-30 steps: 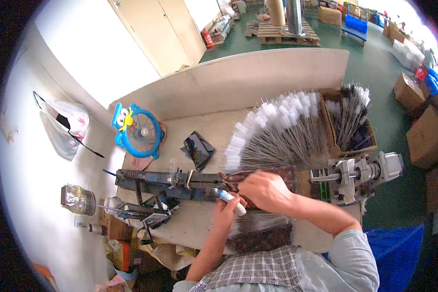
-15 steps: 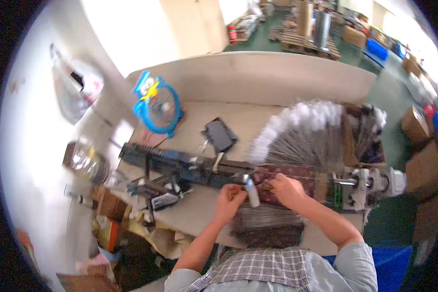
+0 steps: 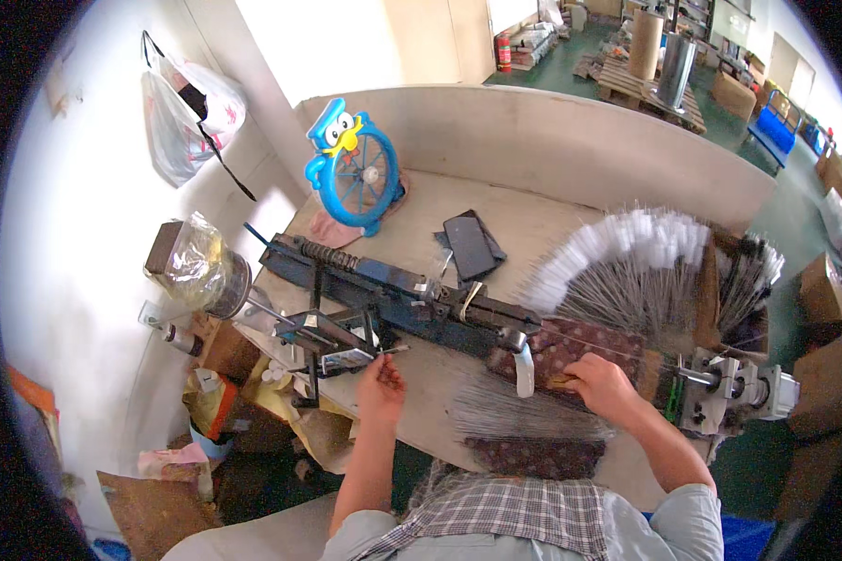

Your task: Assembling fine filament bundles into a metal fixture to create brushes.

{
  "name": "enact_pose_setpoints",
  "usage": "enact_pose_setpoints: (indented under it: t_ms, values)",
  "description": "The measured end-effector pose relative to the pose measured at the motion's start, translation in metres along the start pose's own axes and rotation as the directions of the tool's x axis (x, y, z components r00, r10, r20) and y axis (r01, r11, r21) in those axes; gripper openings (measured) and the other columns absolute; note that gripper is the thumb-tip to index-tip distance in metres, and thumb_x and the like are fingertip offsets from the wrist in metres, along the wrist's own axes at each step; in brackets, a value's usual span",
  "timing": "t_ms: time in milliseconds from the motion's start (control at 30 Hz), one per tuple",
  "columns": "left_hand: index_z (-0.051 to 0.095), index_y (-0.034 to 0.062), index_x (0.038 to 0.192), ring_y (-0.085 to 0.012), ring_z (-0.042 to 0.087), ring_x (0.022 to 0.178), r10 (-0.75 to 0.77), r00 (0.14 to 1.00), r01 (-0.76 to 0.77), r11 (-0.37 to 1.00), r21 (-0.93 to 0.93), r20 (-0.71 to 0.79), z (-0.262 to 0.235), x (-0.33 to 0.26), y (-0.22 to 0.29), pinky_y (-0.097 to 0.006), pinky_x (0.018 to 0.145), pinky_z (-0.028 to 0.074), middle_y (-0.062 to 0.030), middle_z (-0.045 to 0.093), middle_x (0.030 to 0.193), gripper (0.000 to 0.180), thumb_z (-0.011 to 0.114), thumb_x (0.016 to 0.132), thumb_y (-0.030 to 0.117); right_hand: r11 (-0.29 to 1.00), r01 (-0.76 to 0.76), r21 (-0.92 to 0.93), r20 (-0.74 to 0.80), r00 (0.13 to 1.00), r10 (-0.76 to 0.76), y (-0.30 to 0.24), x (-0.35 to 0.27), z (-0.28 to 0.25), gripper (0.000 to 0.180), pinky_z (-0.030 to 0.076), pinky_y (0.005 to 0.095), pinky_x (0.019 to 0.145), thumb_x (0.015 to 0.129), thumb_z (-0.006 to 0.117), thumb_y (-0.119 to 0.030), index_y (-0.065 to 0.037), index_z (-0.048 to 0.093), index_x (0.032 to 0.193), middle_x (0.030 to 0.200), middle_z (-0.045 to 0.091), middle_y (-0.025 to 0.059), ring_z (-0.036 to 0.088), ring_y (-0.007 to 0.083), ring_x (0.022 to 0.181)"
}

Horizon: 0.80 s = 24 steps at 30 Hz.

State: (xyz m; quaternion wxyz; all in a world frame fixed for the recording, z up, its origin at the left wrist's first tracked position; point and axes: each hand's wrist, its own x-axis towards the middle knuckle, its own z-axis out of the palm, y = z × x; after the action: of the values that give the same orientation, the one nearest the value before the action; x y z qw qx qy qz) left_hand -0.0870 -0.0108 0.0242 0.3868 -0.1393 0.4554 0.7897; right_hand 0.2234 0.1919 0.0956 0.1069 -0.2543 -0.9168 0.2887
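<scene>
Left hand (image 3: pixel 382 385) fingers curl beside a metal frame (image 3: pixel 311 325). At the dark machine's (image 3: pixel 421 318) right end is a white tube (image 3: pixel 525 372), its long axis pointing toward the person; probably light, stiff, best held mid-length. Over maroon cloth (image 3: pixel 571 344) is the right hand (image 3: pixel 601 385); I cannot tell whether either grip pinches anything.

The left hand (image 3: pixel 382 385) has gone from the white handle (image 3: pixel 525 374) to beside the black frame (image 3: pixel 314 326).

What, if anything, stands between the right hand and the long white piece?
Nothing visible stands between the right hand and the white piece; only the maroon patterned cover shows in the gap, beneath them.
</scene>
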Motion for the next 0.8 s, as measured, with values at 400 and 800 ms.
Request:
enact_pose_setpoints:
  t_ms: [400,800]
  values:
    - [0.058,0.0015,0.081,-0.0123,0.051,0.063,0.078,0.953,-0.162,0.947,0.276,0.292,0.068,-0.074,-0.079,-0.027,0.059,0.043,-0.0039,0.055,0.07,0.01,0.06,0.083,0.011,0.99,0.14,0.029,-0.28,0.952,-0.127,-0.013,-0.01,-0.064,0.019,0.05,0.0372,0.069,0.074,0.064,-0.008,-0.004,0.063,0.093,0.081,0.059,0.0117,0.059,0.031,0.078]
    - [0.061,0.0012,0.093,-0.0096,0.054,0.064,-0.136,0.772,-0.209,0.868,0.45,0.62,0.176,-0.1,-0.154,-0.023,0.056,0.042,-0.0058,0.062,0.079,0.014,0.056,0.09,0.014,0.972,0.005,0.234,-0.294,0.953,0.066,0.021,-0.021,-0.078,0.021,0.049,0.0347,0.069,0.076,0.066,-0.015,-0.003,0.066,0.092,0.083,0.065,0.0117,0.063,0.0257,0.076]
